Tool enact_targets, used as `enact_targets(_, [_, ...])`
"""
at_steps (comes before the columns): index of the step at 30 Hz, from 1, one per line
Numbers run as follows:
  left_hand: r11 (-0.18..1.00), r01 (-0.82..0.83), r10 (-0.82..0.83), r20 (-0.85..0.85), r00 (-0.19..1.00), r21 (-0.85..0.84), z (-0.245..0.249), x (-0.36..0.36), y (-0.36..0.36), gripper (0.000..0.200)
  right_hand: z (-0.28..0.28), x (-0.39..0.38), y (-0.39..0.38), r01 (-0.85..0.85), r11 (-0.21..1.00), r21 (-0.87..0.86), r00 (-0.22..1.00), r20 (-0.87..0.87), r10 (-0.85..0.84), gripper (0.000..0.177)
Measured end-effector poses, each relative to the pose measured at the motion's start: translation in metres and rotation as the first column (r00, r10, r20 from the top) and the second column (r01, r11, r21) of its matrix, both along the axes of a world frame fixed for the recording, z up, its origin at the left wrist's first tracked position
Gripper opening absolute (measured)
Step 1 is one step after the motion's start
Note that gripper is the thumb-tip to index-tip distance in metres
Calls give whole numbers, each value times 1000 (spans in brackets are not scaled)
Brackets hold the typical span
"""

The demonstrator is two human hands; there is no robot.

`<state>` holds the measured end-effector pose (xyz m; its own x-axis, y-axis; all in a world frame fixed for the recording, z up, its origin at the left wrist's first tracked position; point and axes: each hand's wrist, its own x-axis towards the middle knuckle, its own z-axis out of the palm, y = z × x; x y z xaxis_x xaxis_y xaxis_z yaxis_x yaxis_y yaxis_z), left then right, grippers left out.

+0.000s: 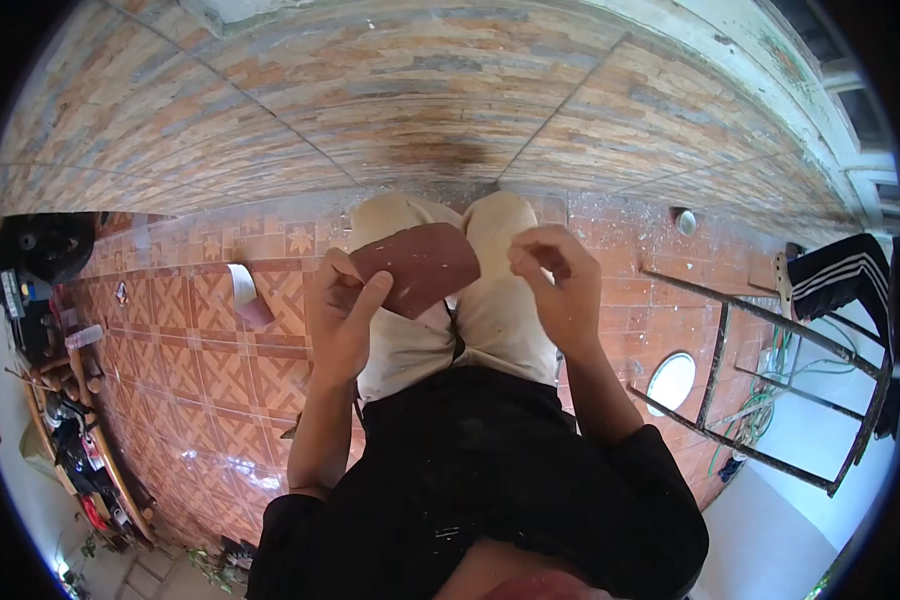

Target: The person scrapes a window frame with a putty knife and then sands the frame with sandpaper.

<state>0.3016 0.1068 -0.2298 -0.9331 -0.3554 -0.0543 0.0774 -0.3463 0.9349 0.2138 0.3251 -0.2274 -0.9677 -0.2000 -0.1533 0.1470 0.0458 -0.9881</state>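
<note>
A reddish-brown sheet [425, 265], curved and flecked with white specks, hangs over the lap in beige trousers [505, 320]. Its left end is pinched between the thumb and fingers of my left hand [345, 310]. To the right of the sheet, apart from it, my right hand [562, 280] is raised with its fingers curled and the thumb close to the index finger. Whether anything small is between those fingertips cannot be made out.
A stone-patterned wall [450, 110] rises ahead. A curled sheet [250, 297] lies on the tiled floor at left, near a cluttered rack [95, 450]. At right are a cup [684, 222], a white disc [671, 383], a metal frame [720, 365], hoses and another person's leg [845, 280].
</note>
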Motion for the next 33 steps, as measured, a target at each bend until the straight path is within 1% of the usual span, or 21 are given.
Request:
enact_targets(1, [1000,-11,11,-5,1000,0,0,-1,-1,18,1,0,-3,-68,994,82,970,-229,85,5])
enact_targets(2, [998,-47,47,6,999,42,2,-3,-1,18,1,2,-8,-114,978,176,881,-437,181,12])
enact_targets(3, [993,-83,82,23,996,85,3,-2,-1,19,3,6,-14,-125,976,177,880,-435,191,12])
enact_targets(4, [992,-95,93,27,995,86,-1,0,-2,19,7,11,-23,-137,965,226,850,-474,231,16])
enact_targets(5, [996,-64,61,41,997,70,-6,2,-4,19,9,16,-32,-146,952,270,816,-510,271,21])
enact_targets(6, [998,-28,25,52,998,50,-3,1,-7,19,8,16,-41,-146,956,254,788,-555,267,22])
enact_targets(7, [999,-33,31,50,998,40,1,1,-6,19,6,16,-47,-150,958,244,786,-559,265,22])
enact_targets(9, [977,-37,33,24,999,211,11,1,1,16,1,18,-56,-113,961,252,794,-558,240,21])
enact_targets(10, [972,-9,4,24,1000,237,5,6,-5,15,0,19,-58,-113,962,249,792,-562,238,21])
enact_targets(12, [963,0,-5,18,1000,268,9,8,-7,14,-2,21,-59,-106,974,201,835,-514,197,23])
enact_targets(14, [951,13,-19,14,1000,310,10,8,-8,12,3,21,-59,-101,972,213,832,-517,200,23])
enact_targets(16, [933,108,-103,-33,994,344,7,10,-11,10,7,21,-58,-99,969,228,831,-517,206,22])
enact_targets(19, [917,101,-100,-22,995,385,5,10,-8,9,10,17,-56,-79,968,239,795,-571,206,21])
enact_targets(23, [914,100,-94,-36,995,393,4,12,-8,9,13,17,-53,-139,953,269,749,-601,279,18])
enact_targets(25, [947,88,-93,0,996,309,8,14,-12,9,15,18,-54,-166,944,284,735,-603,311,17])
enact_targets(28, [956,103,-99,-28,995,275,9,19,-14,8,16,17,-56,-214,937,278,718,-605,343,12])
enact_targets(30, [961,90,-84,-33,996,261,10,20,-14,7,18,16,-56,-273,927,256,735,-567,372,9])
enact_targets(31, [965,75,-69,-35,997,253,10,22,-13,7,19,16,-57,-273,927,256,734,-568,373,9])
enact_targets(33, [969,65,-59,-30,998,237,11,24,-12,7,21,17,-59,-285,931,230,773,-519,365,7])
